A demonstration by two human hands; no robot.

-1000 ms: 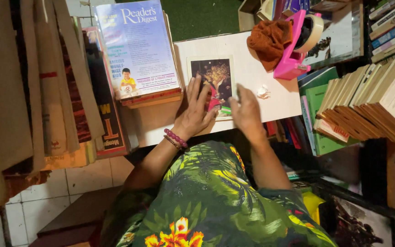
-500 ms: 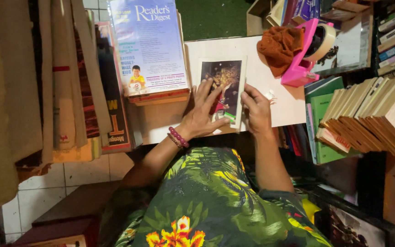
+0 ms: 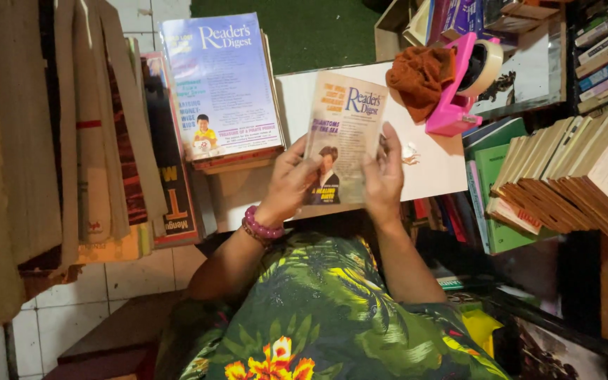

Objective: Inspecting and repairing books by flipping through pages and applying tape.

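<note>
— Over the white table's (image 3: 438, 176) near edge, how were the hands posed?
— Both were raised, the left hand (image 3: 291, 184) and right hand (image 3: 383, 176) pinching a small magazine (image 3: 345, 137) by its side edges, thumbs on the cover.

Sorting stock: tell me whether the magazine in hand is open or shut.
Shut: the magazine shows its whole front cover, held at both edges by left hand and right hand.

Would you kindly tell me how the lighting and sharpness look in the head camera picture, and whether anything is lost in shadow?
Head view: light falls evenly on the small paperback magazine held by the left hand and right hand; its cover is sharp with a faint sheen; the white tabletop is bright; the gap under the table and the lower right corner sink into shadow; the brown books at the left edge look stretched.
</note>
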